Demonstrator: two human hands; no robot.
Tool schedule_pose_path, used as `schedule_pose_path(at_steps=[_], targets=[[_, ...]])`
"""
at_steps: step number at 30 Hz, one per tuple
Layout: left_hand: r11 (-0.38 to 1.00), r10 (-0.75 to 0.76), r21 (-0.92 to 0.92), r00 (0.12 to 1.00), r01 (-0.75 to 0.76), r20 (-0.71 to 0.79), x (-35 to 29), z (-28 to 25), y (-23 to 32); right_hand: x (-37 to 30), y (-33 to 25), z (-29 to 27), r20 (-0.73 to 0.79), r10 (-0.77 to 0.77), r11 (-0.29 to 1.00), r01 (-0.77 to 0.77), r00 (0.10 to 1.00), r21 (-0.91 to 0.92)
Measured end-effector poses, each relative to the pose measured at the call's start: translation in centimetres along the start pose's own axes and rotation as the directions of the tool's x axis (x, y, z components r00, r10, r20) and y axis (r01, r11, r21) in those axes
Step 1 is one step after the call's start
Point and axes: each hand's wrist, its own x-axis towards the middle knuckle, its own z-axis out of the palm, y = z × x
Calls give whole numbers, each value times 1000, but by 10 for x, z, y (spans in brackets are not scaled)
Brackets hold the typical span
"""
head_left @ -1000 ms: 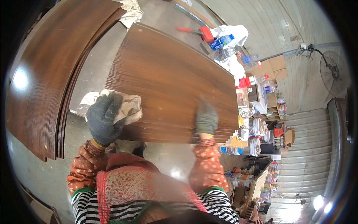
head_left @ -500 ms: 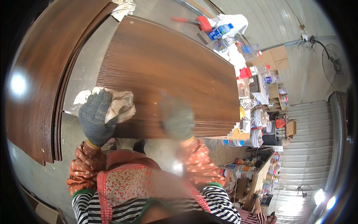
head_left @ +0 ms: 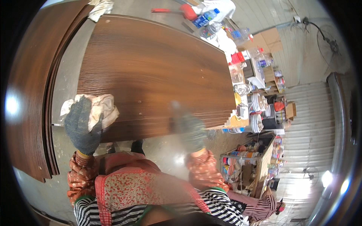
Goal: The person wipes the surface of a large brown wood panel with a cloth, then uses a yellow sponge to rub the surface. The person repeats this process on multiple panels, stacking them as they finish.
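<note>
A stack of dark brown wood-grain boards (head_left: 158, 71) lies in front of me. My left hand (head_left: 80, 128), in a dark grey work glove, is closed on a crumpled off-white cloth (head_left: 105, 109) at the stack's near left corner. Part of the cloth rests on the top board and part sticks out past the left edge. Smeared by motion, my gloved right hand (head_left: 190, 132) is at the near edge, right of the middle. Its fingertips are over the board's border; whether they touch it or hold anything cannot be made out.
Another stack of brown boards (head_left: 30, 94) stands on the left, across a narrow gap. A second cloth (head_left: 101, 9) lies at its far end. Plastic bottles (head_left: 206, 18), a red-handled tool (head_left: 186, 12) and white buckets (head_left: 258, 101) line the far and right sides. A person (head_left: 264, 205) is at lower right.
The view has shifted, so the boards sit farther left in it. My right hand has moved right and nearer me along the board. My left hand keeps the cloth at the same corner.
</note>
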Motion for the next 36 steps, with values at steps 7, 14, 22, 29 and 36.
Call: schedule_pose_path(at_steps=[7, 14, 22, 29, 36], targets=[[999, 0, 51, 1000, -1, 31, -2, 1, -3, 2, 84, -10, -299, 38, 999, -42, 954, -4], [999, -3, 46, 1000, 3, -3, -10, 3, -8, 1, 112, -27, -216, 306, 950, -282, 927, 133], [999, -27, 43, 1000, 27, -4, -16, 5, -15, 11, 200, -20, -222, 298, 928, -337, 928, -161], [998, -20, 65, 1000, 20, 6, -14, 2, -13, 12, 267, -11, -426, 320, 937, -219, 846, 271], [998, -54, 44, 999, 54, 7, -14, 2, -12, 4, 223, 0, -239, 473, 854, -508, 848, -110]])
